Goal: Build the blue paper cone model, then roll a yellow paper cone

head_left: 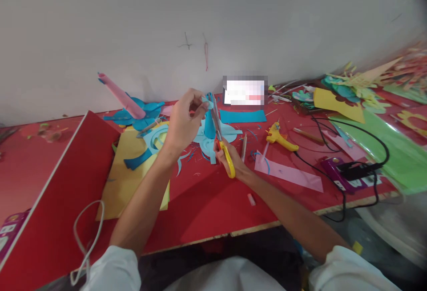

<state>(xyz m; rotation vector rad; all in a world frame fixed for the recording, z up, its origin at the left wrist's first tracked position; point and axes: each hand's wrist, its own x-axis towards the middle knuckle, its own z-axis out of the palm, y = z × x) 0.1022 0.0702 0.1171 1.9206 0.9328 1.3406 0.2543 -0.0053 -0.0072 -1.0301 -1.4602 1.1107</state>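
My left hand (188, 115) is raised over the table, thumb and fingers pinched on a small light blue paper piece (207, 102). In my right hand (232, 157) is a pair of scissors (227, 159) with yellow and red handles, blades pointing up beside that piece. Whether the blades touch the paper, I cannot tell. Behind the blades stands a darker blue paper cone (209, 126) on light blue petal-shaped paper (230, 134). Further left, a pink paper tube (123, 97) rises at a tilt from blue petal shapes (151, 111).
A yellow hot glue gun (282, 137), a pink paper strip (290, 173) and a purple power strip (340, 175) with black cables lie to the right. Yellow sheets (133, 188) lie at left beside a red upright divider (63, 193). A blue strip (243, 116) lies before a blurred screen (245, 91).
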